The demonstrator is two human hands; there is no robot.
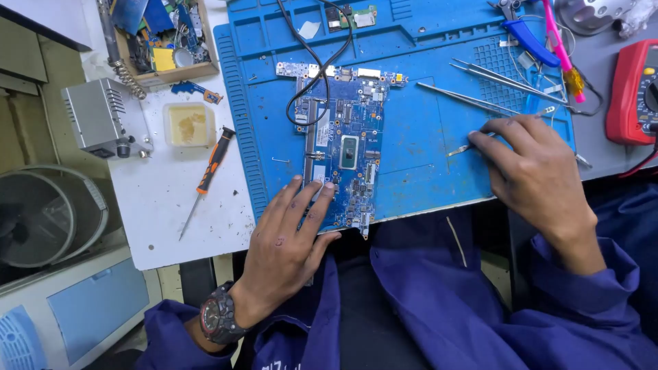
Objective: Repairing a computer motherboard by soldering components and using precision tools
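- Your left hand (288, 236) lies flat at lower centre of the frame, fingers spread over the near edge of the blue circuit board (343, 147); it closes on nothing; the open palm appears to pin the board so it cannot slide.
- The circuit board sits lengthwise in the middle of the blue work mat (418, 137), its near end overhanging the mat's front edge slightly; a silver chip shows near its centre; a black cable (312, 55) loops across its far end.
- Your right hand (538, 175) rests at centre right on the mat, fingers curled down onto a thin metal tool (460, 149) whose tip points left toward the board; whether the grip is pinched shut on it or merely pressing it flat, you cannot tell from this view.
- Spare tweezers (480, 96) lie just beyond that hand, within ready reach.
- An orange-handled screwdriver (209, 171) lies on the white surface (164, 205) left of the mat, well apart from both hands; a small tray of yellowish paste (187, 125) sits above it.
- A red multimeter (634, 92) stands at the right edge of the frame; blue-handled pliers (524, 31) at upper right.
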